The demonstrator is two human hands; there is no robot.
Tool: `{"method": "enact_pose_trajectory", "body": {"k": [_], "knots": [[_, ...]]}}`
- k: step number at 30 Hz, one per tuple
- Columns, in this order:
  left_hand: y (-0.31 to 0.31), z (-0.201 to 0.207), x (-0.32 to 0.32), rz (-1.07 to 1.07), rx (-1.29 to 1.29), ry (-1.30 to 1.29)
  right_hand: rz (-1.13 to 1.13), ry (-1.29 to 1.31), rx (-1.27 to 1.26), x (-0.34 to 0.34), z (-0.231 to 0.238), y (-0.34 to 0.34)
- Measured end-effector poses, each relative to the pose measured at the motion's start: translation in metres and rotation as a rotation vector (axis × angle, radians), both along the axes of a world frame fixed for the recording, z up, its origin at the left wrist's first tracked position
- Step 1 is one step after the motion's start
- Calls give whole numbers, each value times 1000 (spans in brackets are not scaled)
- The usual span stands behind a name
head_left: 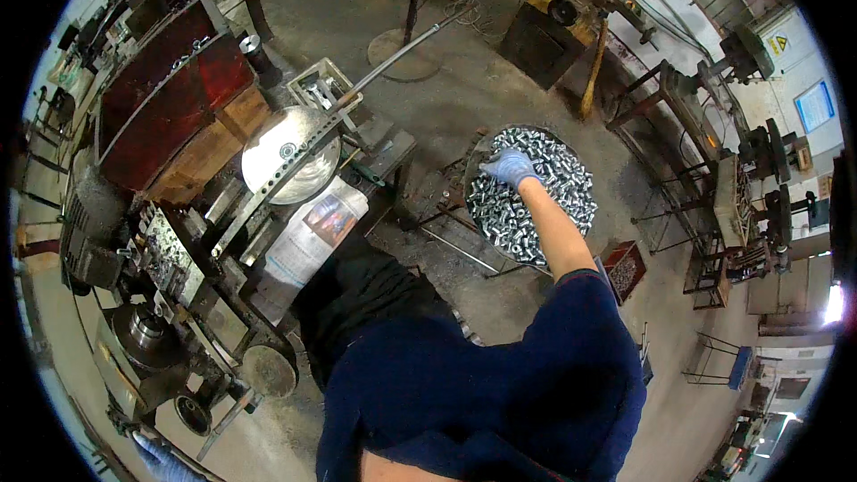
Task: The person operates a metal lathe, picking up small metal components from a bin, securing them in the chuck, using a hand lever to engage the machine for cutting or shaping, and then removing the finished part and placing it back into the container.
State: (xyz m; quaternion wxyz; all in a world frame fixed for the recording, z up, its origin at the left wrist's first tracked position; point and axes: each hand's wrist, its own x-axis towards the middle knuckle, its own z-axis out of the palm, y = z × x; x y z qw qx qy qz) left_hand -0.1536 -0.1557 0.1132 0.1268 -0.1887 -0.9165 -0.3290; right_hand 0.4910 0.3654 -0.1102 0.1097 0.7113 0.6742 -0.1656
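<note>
My right hand point(511, 167), in a pale blue-grey glove, reaches over a round tray point(482, 241) heaped with small shiny metal parts point(558, 192). Its fingers are drawn together at the heap's left side; whatever lies between them is too small to make out. At the lower left edge my left hand point(161, 461), gloved alike, lies against a dark bar point(183, 453) of the machine. The picture's dark rim cuts that hand off, so its grip does not show. Between me and the machine are a bright round metal disc point(277, 147) and a printed white sheet point(303, 236).
A long metal rod point(402, 55) slants out from the machine past the disc. A red bin point(625, 270) with small parts sits right of the tray. Beyond stand a fan base point(402, 49), a broom point(593, 76) and machine benches point(728, 201) along the right.
</note>
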Motion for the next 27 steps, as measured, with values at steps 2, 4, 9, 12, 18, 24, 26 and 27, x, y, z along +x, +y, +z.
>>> {"method": "enact_pose_trajectory", "body": {"k": [2, 4, 9, 12, 18, 24, 26, 27], "knots": [[-5, -7, -1, -63, 85, 4, 25, -122, -88, -21, -1, -1], [-18, -13, -20, -73, -83, 90, 61, -201, -97, -38, -6, 3], [18, 3, 32, 41, 0, -50, 111, -283, 33, -41, -14, 1], [9, -11, 10, 20, -11, 27, 58, -231, -32, -34, -18, 10], [0, -26, 8, -45, 13, -26, 193, -265, 1, -42, -6, -1], [-20, -33, -1, -9, 1, -48, 97, -190, -73, -48, 15, 11], [-26, -28, 3, -9, -46, -119, 93, -204, -74, -43, 2, 13], [-24, -20, 11, 18, -82, -116, 82, -178, -75, -42, 4, 11]]}}
